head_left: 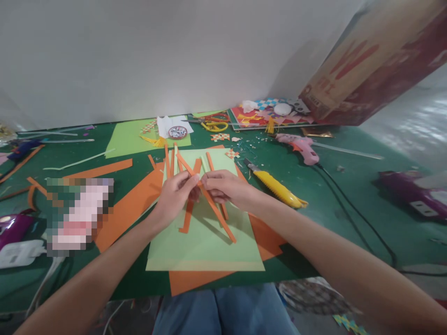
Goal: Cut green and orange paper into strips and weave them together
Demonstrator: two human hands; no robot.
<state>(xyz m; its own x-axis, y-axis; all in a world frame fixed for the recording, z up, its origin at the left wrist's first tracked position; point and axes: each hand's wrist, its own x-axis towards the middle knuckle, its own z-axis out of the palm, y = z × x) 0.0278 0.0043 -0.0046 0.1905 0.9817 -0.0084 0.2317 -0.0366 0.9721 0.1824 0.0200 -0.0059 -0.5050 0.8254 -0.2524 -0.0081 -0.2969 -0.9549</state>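
Note:
My left hand (179, 195) and my right hand (223, 186) meet over a pale green paper sheet (206, 256), both with fingers closed. Between them they pinch a long orange paper strip (218, 213), which slants from upper left to lower right. Other orange strips (188, 217) lie beneath and around the fingers, some with folded ends. A few pale green strips show among them. Beneath the green sheet, orange paper (132, 204) sticks out on several sides. My fingertips partly hide where the strips cross.
To the right lie a yellow utility knife (279, 188) and a pink glue gun (302, 146) with a black cord. Yellow-handled scissors (214, 125) rest at the back. A white charger (21, 253) and a blurred-out object (80, 214) are on the left. A cardboard box (370, 65) leans at the back right.

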